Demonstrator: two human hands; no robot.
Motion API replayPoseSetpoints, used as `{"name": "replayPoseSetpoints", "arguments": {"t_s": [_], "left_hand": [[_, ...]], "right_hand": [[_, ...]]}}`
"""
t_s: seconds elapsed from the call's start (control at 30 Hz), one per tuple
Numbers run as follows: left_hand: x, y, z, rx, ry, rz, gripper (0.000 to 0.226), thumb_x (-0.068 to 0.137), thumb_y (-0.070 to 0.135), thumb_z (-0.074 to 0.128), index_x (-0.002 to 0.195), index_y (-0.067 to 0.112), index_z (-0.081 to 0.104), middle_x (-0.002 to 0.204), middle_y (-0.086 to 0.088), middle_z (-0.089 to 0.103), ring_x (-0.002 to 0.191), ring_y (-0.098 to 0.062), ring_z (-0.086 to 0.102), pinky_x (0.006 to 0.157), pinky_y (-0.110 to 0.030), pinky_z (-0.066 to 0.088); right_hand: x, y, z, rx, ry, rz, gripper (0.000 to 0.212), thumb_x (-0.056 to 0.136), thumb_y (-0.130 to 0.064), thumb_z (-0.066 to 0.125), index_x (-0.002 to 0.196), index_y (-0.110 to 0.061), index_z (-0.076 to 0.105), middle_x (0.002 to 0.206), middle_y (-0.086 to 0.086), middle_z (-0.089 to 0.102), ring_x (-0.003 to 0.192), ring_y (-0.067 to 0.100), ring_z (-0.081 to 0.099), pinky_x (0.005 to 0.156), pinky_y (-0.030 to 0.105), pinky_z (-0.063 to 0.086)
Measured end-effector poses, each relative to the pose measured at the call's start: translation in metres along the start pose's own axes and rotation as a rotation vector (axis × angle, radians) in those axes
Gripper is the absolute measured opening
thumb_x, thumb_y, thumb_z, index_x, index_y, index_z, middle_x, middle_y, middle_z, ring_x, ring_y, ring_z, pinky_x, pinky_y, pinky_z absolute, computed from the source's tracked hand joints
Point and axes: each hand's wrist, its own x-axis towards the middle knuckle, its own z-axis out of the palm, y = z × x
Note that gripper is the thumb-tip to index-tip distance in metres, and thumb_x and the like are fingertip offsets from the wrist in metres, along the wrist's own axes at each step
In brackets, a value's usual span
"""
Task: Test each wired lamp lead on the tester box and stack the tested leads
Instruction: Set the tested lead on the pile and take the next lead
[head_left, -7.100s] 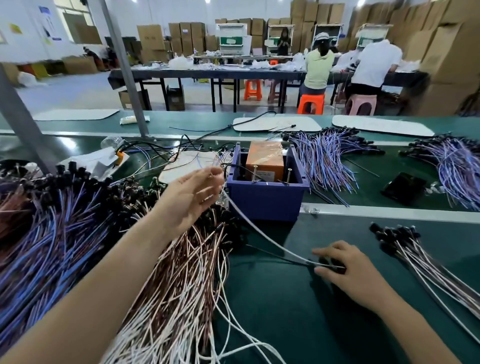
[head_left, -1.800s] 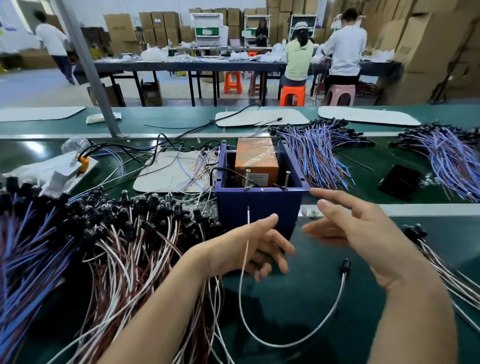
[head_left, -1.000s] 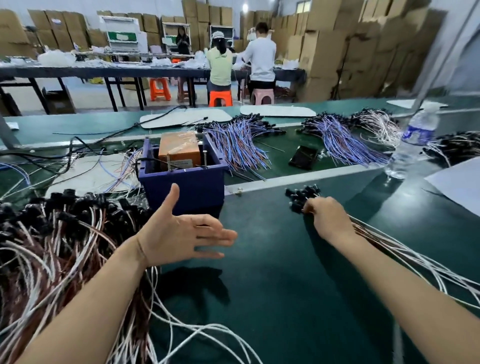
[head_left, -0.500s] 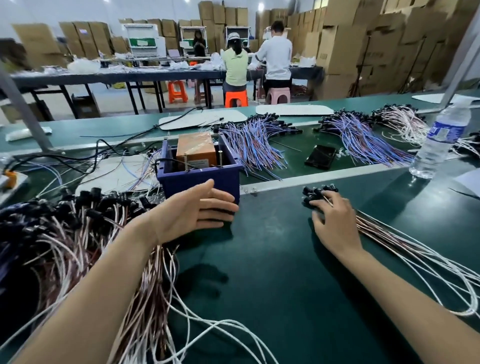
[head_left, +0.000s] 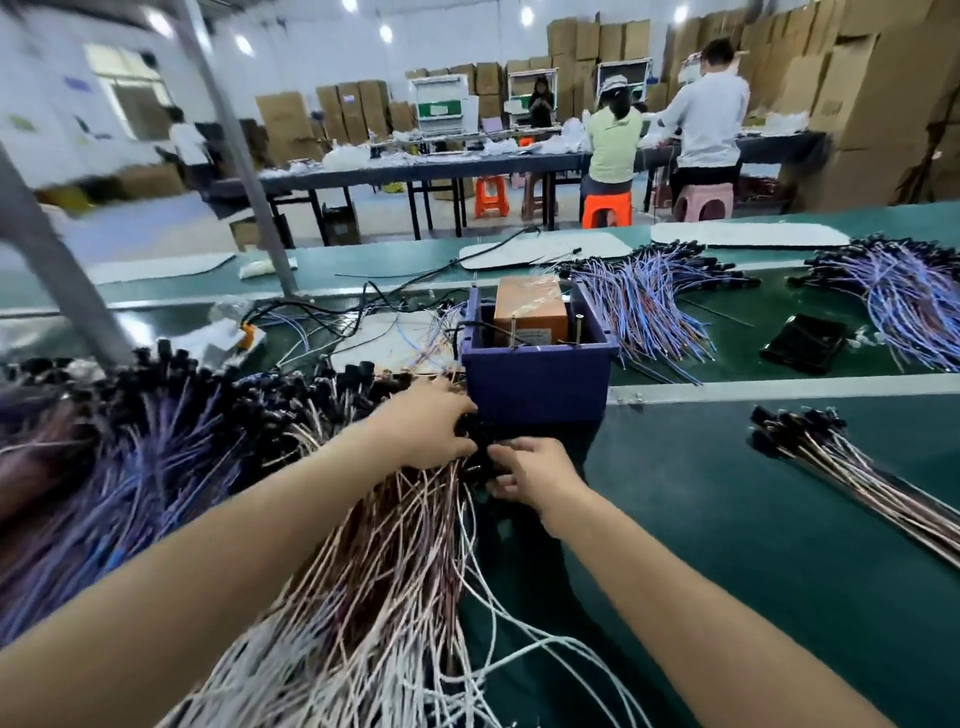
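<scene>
Head view: left hand (head_left: 423, 423) and right hand (head_left: 532, 475) grip lead sockets (head_left: 480, 442) beside the tester box (head_left: 537, 384)

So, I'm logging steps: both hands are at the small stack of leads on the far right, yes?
No. The head view shows the left hand and right hand at the big pile of leads by the blue box; the small stack lies apart.

Round white ceiling lamps (head_left: 385, 32) are lighting everything brightly. Soft shadows are pooling on the dark green belt (head_left: 779, 545). The left edge is smearing with motion blur; straight lines are bowing outward.
</scene>
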Motion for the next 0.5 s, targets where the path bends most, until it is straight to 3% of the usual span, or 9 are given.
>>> {"name": "replayPoseSetpoints", "arguments": {"t_s": [0.1,0.23,0.33,0.4,0.5], "left_hand": [[-0.010,0.015,0.016,0.157,0.073,-0.068,0.058,0.090,0.035,0.061,0.140,0.013,0.041,0.148,-0.011,0.032,0.135,-0.031,0.028,0.105,-0.044,0.036],[-0.016,0.025,0.019,0.159,0.148,-0.096,0.027,0.094,0.003,0.046,0.120,0.003,0.054,0.135,-0.012,0.041,0.126,-0.030,0.036,0.095,-0.039,0.042],[-0.019,0.024,0.014,0.128,0.245,-0.074,0.025,0.092,0.007,0.049,0.115,0.004,0.057,0.128,-0.010,0.046,0.120,-0.028,0.045,0.093,-0.037,0.042],[-0.019,0.019,0.012,0.030,0.401,0.031,0.027,0.090,0.011,0.054,0.116,0.008,0.058,0.128,-0.006,0.047,0.114,-0.026,0.052,0.095,-0.036,0.043],[-0.023,0.019,0.016,-0.380,0.549,0.181,0.040,0.089,0.002,0.057,0.127,0.011,0.053,0.123,-0.009,0.053,0.100,-0.024,0.060,0.092,-0.037,0.047]], "right_hand": [[-0.001,-0.003,0.010,-0.021,-0.009,0.057,0.008,0.090,-0.014,0.064,0.091,-0.007,0.063,0.070,0.004,0.054,0.043,0.010,0.043,0.039,0.018,0.037],[-0.008,-0.010,0.017,-0.013,-0.080,0.075,0.025,0.089,-0.017,0.064,0.066,-0.013,0.056,0.061,0.001,0.047,0.036,0.007,0.036,0.036,0.014,0.027],[-0.013,-0.013,0.018,0.084,-0.098,0.061,0.017,0.090,-0.019,0.063,0.076,-0.011,0.061,0.062,0.000,0.049,0.037,0.006,0.037,0.037,0.015,0.029],[-0.018,-0.016,0.016,0.236,-0.143,0.042,0.012,0.092,-0.019,0.061,0.086,-0.009,0.063,0.062,0.001,0.055,0.042,0.008,0.041,0.037,0.016,0.034],[-0.022,-0.028,0.006,0.415,-0.124,-0.036,0.015,0.094,-0.018,0.058,0.082,-0.009,0.063,0.059,0.001,0.061,0.042,0.008,0.048,0.037,0.017,0.040]]}}
